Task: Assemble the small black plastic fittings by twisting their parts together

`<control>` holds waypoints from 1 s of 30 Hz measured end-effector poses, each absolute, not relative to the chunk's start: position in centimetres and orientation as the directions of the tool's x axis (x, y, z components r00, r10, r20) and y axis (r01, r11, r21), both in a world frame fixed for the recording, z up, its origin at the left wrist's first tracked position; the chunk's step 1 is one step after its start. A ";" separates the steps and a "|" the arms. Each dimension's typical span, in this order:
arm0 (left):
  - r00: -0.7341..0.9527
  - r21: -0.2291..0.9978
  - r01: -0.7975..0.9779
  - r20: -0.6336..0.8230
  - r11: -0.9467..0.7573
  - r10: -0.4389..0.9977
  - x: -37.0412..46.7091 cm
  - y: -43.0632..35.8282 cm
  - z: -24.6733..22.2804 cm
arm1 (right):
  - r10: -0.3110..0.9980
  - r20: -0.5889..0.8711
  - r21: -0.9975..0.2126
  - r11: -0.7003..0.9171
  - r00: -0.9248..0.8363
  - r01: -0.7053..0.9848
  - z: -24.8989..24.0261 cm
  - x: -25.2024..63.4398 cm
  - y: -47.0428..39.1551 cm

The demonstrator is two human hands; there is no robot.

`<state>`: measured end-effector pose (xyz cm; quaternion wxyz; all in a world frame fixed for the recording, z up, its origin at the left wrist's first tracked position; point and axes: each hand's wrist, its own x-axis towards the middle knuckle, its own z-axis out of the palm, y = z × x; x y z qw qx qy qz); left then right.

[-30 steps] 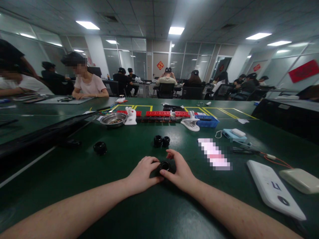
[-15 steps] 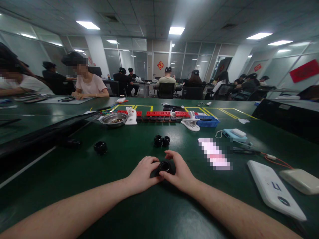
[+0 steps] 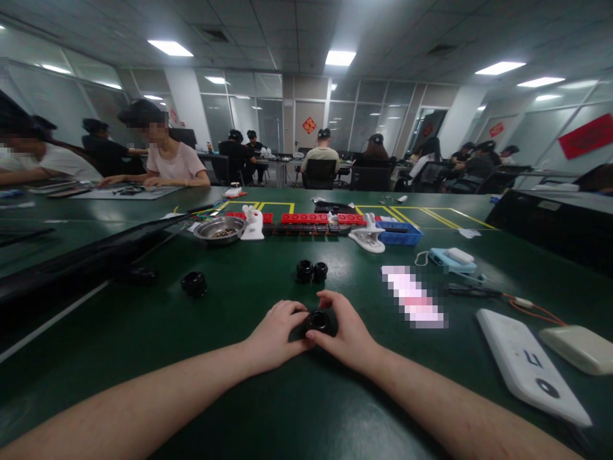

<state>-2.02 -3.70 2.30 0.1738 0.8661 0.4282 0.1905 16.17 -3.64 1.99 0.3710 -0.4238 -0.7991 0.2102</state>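
on the green worktop (image 3: 239, 396), low and centre in the head view, a small black ring-shaped part (image 3: 318, 321) sits between the two hands, and both are closed around it. the left hand (image 3: 275, 335) comes in from the left with its fingers curled against the part's left side; the right hand (image 3: 345, 332) comes in from the right, thumb low at the near edge and forefinger arched over the far rim. the part is short and round, with its opening facing up, so it has no real long axis; its bore stands roughly upright off the worktop. it lies dead between the hands, neither one clearly nearer, both touching it. whether it rests on the worktop or is lifted a little off it, i cannot tell. just beyond, straight ahead of the fingertips, a pair of similar black parts (image 3: 311, 271) stands side by side and touching, and a further black part (image 3: 194, 283) sits alone well off to the left. to the right lie a white flat device (image 3: 531, 367) and a blurred pink patch (image 3: 414, 297), both apart from the hands. farther back are a metal bowl (image 3: 219, 229) and a row of red blocks (image 3: 306, 218).
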 end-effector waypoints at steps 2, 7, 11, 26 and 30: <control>0.559 0.467 0.676 0.177 -0.570 0.810 -2.0 -3.7 2.3 | 0.839 0.402 -0.656 0.543 -0.367 0.524 2.0 16.1 -3.6; 0.560 0.465 0.681 0.166 -0.566 0.812 -2.0 -3.7 2.3 | 0.753 0.428 -0.652 0.640 -0.499 0.407 2.3 16.4 -4.0; 0.564 0.443 0.686 0.178 -0.578 0.806 -2.0 -3.6 2.1 | 0.767 0.437 -0.639 0.633 -0.470 0.438 2.4 16.3 -4.0; 0.566 0.438 0.685 0.182 -0.582 0.804 -2.2 -3.6 2.0 | 0.752 0.467 -0.608 0.655 -0.465 0.449 2.6 16.4 -4.0; 0.572 0.427 0.685 0.187 -0.590 0.799 -2.1 -3.6 2.1 | 0.823 0.429 -0.614 0.568 -0.372 0.548 2.6 16.0 -3.7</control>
